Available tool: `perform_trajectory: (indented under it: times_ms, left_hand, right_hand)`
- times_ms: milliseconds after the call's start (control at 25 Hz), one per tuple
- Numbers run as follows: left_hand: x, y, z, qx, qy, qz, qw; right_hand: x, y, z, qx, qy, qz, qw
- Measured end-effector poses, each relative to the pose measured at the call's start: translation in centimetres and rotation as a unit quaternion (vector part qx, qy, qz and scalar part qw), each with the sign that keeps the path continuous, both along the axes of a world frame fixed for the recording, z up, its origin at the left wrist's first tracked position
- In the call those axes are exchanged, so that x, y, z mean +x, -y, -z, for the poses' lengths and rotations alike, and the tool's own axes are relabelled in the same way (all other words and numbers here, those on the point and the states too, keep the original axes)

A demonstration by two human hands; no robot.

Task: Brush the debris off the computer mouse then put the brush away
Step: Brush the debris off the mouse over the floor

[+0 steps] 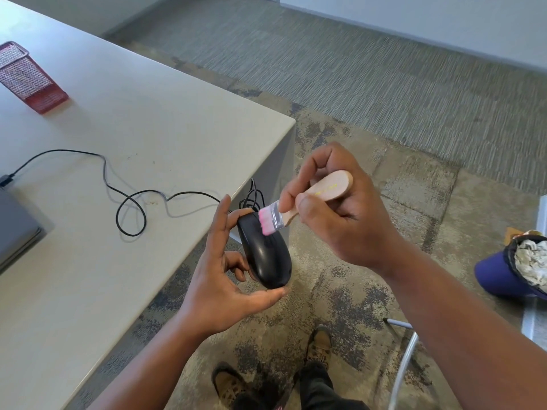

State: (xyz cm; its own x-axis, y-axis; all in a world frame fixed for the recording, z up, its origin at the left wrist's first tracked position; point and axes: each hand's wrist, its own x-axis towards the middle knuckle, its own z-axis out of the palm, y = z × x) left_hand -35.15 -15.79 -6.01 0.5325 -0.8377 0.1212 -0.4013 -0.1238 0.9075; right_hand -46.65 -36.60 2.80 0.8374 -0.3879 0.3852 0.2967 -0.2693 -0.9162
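A person's left hand (pixel 225 273) is holding a black computer mouse (pixel 264 250) out past the corner of a pale desk (pixel 142 119), thumb curled under its near end and fingertips at its far end, while the right hand (pixel 340 208) is pinching a wooden-handled brush (pixel 307 199) between thumb and curled fingers, its pink bristles (pixel 266 222) touching the mouse's upper front. The mouse is hanging over the carpet (pixel 370 291), not over the desk, and its cable (pixel 130 199) is trailing in loops back across the desktop to a laptop (pixel 16 229) at the left edge.

The grip on the mouse looks light, so a firm stroke could be tipping it out of the fingers; the slack cable, draped over the desk edge, could be snagging or tugging if the mouse is moved farther. Any debris would likely be falling onto the carpet rather than into the bin (pixel 521 264) well off to the right.

No debris is discernible on the glossy shell. The mouse's underside is hidden, the laptop and bin are cut off by the frame, and the likely brush holder, a red mesh cup (pixel 28 76), is standing well apart on the desk
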Motion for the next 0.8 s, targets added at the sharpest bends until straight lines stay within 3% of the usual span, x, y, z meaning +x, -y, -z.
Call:
perform_trajectory:
  times_ms: [200,400,600,800]
  left_hand:
    - [-0.1,0.0,-0.2,0.008,0.010,-0.005,1.000]
    - [-0.1,0.0,0.1,0.005,0.020,-0.007,1.000]
    - [0.0,0.1,0.2,0.002,0.030,-0.002,1.000]
    - [-0.1,0.1,0.1,0.002,0.042,-0.003,0.999]
  right_hand:
    - [0.5,0.2,-0.3,0.117,-0.039,-0.009,0.992]
    - [-0.2,1.1,-0.4,0.085,-0.106,-0.076,0.988]
    - [0.6,1.9,-0.7,0.073,-0.064,-0.046,0.994]
    - [0.9,2.0,-0.6,0.041,-0.124,-0.099,0.987]
